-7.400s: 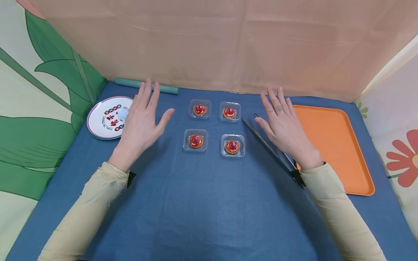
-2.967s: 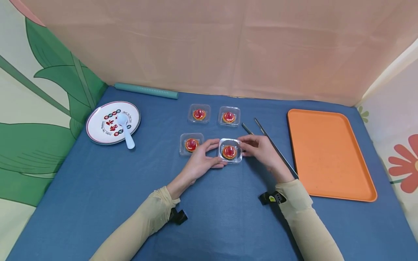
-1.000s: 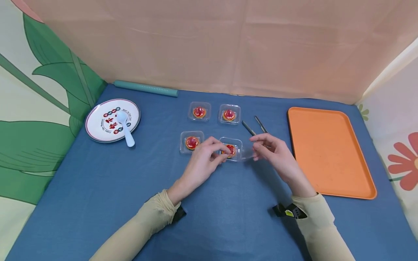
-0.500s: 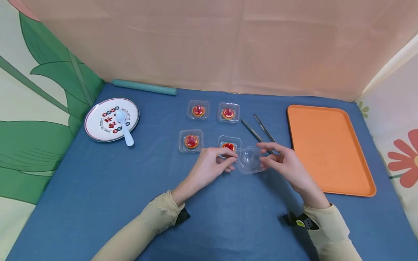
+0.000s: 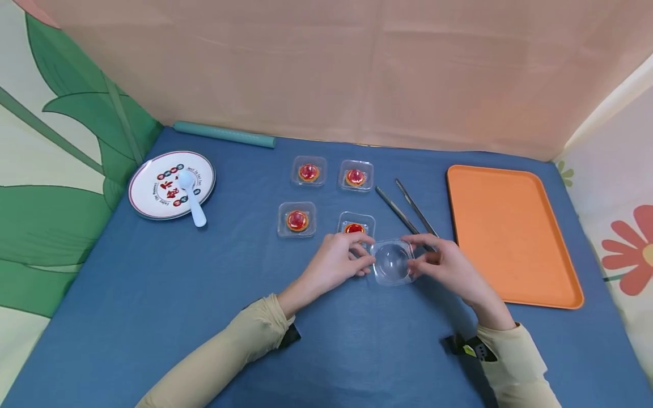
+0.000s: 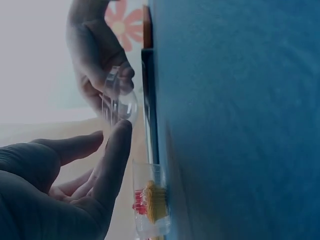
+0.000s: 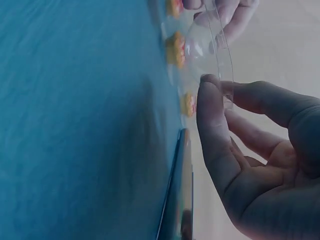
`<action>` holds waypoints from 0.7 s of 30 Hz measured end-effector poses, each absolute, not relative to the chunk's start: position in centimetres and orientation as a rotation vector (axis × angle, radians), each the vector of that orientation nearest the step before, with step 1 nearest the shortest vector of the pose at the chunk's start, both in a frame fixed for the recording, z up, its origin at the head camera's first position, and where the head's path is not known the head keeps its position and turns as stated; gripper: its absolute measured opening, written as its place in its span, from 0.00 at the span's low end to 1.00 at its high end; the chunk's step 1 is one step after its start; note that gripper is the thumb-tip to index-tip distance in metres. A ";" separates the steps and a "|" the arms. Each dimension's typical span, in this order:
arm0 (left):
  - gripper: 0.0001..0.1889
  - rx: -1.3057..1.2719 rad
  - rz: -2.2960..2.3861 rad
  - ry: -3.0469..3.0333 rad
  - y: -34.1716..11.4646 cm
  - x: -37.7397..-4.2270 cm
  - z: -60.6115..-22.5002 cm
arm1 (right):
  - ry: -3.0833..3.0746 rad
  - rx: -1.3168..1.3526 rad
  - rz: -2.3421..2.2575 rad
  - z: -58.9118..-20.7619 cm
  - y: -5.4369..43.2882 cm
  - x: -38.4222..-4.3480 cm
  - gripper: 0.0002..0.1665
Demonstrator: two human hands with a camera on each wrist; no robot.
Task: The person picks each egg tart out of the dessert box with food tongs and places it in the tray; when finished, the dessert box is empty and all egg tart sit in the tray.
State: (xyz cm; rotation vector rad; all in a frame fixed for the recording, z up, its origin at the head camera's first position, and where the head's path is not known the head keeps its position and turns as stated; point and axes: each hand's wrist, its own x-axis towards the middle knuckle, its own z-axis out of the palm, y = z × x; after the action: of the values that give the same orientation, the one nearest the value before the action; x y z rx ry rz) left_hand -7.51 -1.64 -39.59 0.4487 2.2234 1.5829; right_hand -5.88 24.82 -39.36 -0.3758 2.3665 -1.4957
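In the head view my right hand (image 5: 444, 266) pinches the right edge of a clear plastic lid (image 5: 391, 262) between thumb and fingers. The lid's dome bulges toward the table. At the opposite edge my left hand (image 5: 334, 260) holds the lid with thumb and forefinger tips; the left wrist view shows these tips (image 6: 122, 127) at its rim. Just behind the lid stands a square clear tray (image 5: 357, 217) with a red-topped tart (image 5: 354, 228), partly hidden by my left fingers. Three similar packs (image 5: 297, 220) stand nearby, two of them farther back.
An orange tray (image 5: 515, 238) lies at the right, with metal tongs (image 5: 415, 208) between it and the packs. At the left, a white spoon (image 5: 191, 195) rests on a plate (image 5: 148, 198). A teal roll (image 5: 224, 134) lies along the back edge.
Both hands went from raised and spread to the near-right pack. Its lid came off, and both hands have moved it toward the near side, turned dome-down. The tart stays in its tray.
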 end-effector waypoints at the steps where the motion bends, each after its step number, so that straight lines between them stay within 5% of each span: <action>1: 0.17 0.460 1.553 2.243 -1.6 -7.5 -39.6 | 2.365 -0.373 -1.481 -39.5 24.8 -5.9 0.28; 21: 0.17 0.590 1.329 2.419 -1.6 -7.4 -39.8 | 2.409 -0.360 -1.375 -40.9 24.5 -6.4 0.24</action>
State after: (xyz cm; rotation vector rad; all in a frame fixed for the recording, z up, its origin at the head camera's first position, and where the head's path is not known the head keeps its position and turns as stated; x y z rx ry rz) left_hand -7.38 -1.62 -39.77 0.5902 2.4192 1.3289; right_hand -6.36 24.51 -40.89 -0.3600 2.4094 -1.3748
